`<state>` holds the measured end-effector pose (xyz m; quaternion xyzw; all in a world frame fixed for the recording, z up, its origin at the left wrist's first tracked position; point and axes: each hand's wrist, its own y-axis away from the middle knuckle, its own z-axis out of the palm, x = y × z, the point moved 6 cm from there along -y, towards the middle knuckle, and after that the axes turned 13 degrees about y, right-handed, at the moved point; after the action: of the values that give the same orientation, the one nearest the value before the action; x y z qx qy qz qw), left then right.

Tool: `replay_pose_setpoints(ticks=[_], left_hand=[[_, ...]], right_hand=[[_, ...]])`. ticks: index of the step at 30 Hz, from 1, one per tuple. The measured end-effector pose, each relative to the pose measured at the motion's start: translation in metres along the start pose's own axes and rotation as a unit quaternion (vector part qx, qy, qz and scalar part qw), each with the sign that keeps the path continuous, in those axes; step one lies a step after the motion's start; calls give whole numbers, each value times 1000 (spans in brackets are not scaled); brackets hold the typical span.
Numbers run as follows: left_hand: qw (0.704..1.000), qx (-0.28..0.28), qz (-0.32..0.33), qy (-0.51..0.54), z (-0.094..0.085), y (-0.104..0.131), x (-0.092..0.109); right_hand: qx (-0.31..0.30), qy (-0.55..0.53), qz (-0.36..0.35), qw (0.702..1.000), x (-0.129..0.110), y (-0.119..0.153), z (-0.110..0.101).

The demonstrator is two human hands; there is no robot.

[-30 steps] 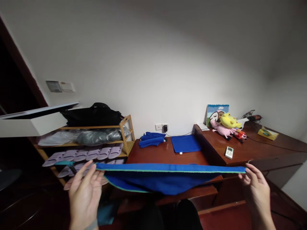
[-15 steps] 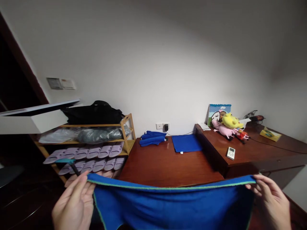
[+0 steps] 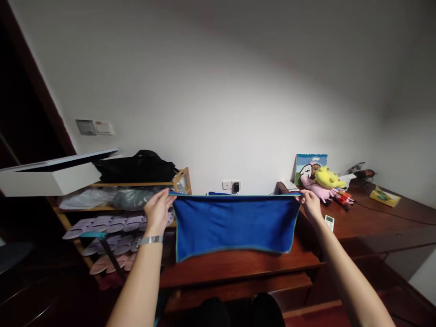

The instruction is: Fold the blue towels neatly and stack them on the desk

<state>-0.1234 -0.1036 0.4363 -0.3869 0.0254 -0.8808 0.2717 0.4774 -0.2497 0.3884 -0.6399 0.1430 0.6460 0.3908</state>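
Observation:
A blue towel (image 3: 235,225) with green edging hangs stretched between my two hands, its top edge pulled nearly straight. My left hand (image 3: 158,209) pinches the upper left corner, beside the shoe rack. At the upper right corner, my right hand (image 3: 310,203) is closed on the cloth, near the side cabinet. The towel hangs over the reddish-brown wooden table (image 3: 238,268) and covers most of its back part. Only a sliver of another blue cloth (image 3: 220,194) shows above the top edge.
On the left, a wooden rack (image 3: 185,179) carries purple slippers (image 3: 116,223), a black bag (image 3: 136,166) and a white box (image 3: 51,179). Plush toys (image 3: 329,178), a white remote (image 3: 329,222) and a yellow tissue pack (image 3: 384,196) lie on the right cabinet (image 3: 357,220).
Both hands have moved forward, up and closer together, carrying the towel away from me over the table. It now hides the folded blue cloths at the back.

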Motion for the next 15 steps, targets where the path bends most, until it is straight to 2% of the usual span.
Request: replay_pose_setpoints(ticks=[2,3,4,6,8,10,12,15], left_hand=[[999,-14,48,16,6,-4,15],[997,-19,68,19,2,-3,19],[996,-22,81,16,-8,-2,20],[996,-16,86,-5,-42,4,7],[997,3,64,-46,-89,13,-23],[993,32,14,-109,-142,28,-67],[973,59,-63,-216,-192,50,-115],[947,75,-126,-284,-246,86,-163]], right_hand=[[-8,-7,-23,1000,-10,-6,0],[-14,-6,-34,999,-11,-4,-3],[-22,0,-42,999,-8,1,-7],[-41,29,-46,998,14,17,-15],[-56,72,-29,995,55,40,-23],[-58,111,6,992,108,66,-29],[-52,159,68,983,164,96,-33],[-44,205,112,971,226,137,-34]])
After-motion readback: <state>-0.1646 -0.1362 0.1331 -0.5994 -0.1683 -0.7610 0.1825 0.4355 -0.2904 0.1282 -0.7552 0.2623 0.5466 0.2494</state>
